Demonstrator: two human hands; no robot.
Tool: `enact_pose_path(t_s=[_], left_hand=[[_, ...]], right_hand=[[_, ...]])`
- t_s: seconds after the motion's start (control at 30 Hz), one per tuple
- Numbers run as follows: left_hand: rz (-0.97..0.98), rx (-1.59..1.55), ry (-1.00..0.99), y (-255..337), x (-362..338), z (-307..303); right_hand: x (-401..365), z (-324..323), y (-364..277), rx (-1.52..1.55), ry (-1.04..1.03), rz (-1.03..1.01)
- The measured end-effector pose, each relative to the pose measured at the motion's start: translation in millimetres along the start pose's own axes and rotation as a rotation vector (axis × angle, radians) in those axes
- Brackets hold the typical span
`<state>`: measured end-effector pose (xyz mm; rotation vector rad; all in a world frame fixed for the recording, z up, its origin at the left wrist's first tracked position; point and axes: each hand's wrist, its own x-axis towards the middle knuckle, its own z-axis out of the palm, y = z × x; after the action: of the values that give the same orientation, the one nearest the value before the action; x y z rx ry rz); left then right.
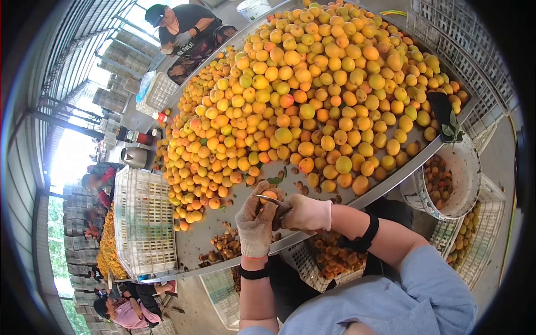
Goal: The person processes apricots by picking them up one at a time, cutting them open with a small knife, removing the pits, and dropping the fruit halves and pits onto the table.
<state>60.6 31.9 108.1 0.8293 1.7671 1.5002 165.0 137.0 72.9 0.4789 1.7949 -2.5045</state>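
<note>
My left hand point(252, 224), in a soiled light work glove, is closed around an orange apricot point(269, 195). A knife point(272, 200) with a thin blade lies across that fruit. Its handle is wrapped in the fingers of my gloved right hand point(309, 213), close beside the left. Both hands are above the near edge of a metal table point(192, 241). A large heap of whole apricots point(279, 84) spreads over the table beyond them. Left of my left hand sits a small pile of brownish opened fruit point(224, 243). Loose pits and leaves lie just past my fingers.
A white bucket point(468, 181) holding brownish pits or scraps stands at the right. Below the table edge is a crate of cut fruit point(338, 258). A white plastic crate point(144, 215) is at the left end. A dark phone-like object point(441, 110) lies far right. Other people work nearby.
</note>
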Motion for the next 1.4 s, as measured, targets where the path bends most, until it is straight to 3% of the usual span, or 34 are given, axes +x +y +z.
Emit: enact_pose_path(t_s=[0.07,0.13,0.17,0.23,0.33,0.37,0.43,0.47,0.53,0.63,0.7,0.77,0.83,0.9,1.07,1.13,1.17,1.23,1.27,1.37,1.4], left_hand=[[0.075,0.073,0.087,-1,0,5],[0.177,0.112,0.111,-6,-1,6],[0.275,0.148,0.137,-6,-1,8],[0.224,0.081,0.164,0,-5,17],[0.173,-0.044,0.178,-1,-5,20],[0.177,-0.100,0.173,-2,-5,20],[0.138,-0.020,0.135,5,-5,17],[0.101,0.059,0.095,7,-5,16],[0.065,-0.009,0.079,10,-5,17],[0.066,-0.100,0.149,10,2,14],[0.100,-0.118,0.221,5,7,6],[0.151,0.130,0.200,1,6,-4],[0.223,0.133,0.178,2,2,7],[0.368,0.591,0.048,0,0,13],[0.248,0.415,0.014,1,-2,21],[0.069,0.122,0.057,-6,-3,18],[0.049,0.122,0.049,-13,0,17],[-0.041,-0.705,0.003,-23,6,15],[0.074,-0.831,-0.129,-21,7,16],[0.011,-0.829,-0.018,-20,5,17],[0.015,-0.830,-0.061,-22,6,16]], right_hand=[[1,3,4,0.002,0.062,-0.090],[-2,4,3,-0.522,0.290,-0.191],[-1,5,3,-0.525,0.287,-0.195],[0,9,5,-0.679,0.427,-0.183],[4,8,15,-0.731,0.473,-0.235],[3,8,13,-0.730,0.474,-0.234],[-4,4,1,-0.188,0.160,-0.145],[-7,1,-4,-0.188,0.163,-0.145],[-13,-3,-16,0.041,-0.028,0.092],[-22,-14,-27,-0.112,-0.112,0.020],[-28,-25,-28,-0.060,-0.012,-0.009],[-26,-30,-28,-0.020,0.091,-0.043],[-12,-25,-13,0.019,0.369,-0.281],[1,-25,4,0.012,0.330,-0.389],[-14,-23,-19,0.102,0.249,-0.224],[-18,-22,-24,0.121,0.269,-0.175],[-18,-24,-24,0.213,0.230,-0.181],[-20,-26,-20,0.320,0.201,-0.167],[-18,-27,-16,0.461,0.173,-0.179],[-14,-34,-19,0.681,0.157,-0.179],[-11,-37,-17,0.700,0.296,-0.217]])
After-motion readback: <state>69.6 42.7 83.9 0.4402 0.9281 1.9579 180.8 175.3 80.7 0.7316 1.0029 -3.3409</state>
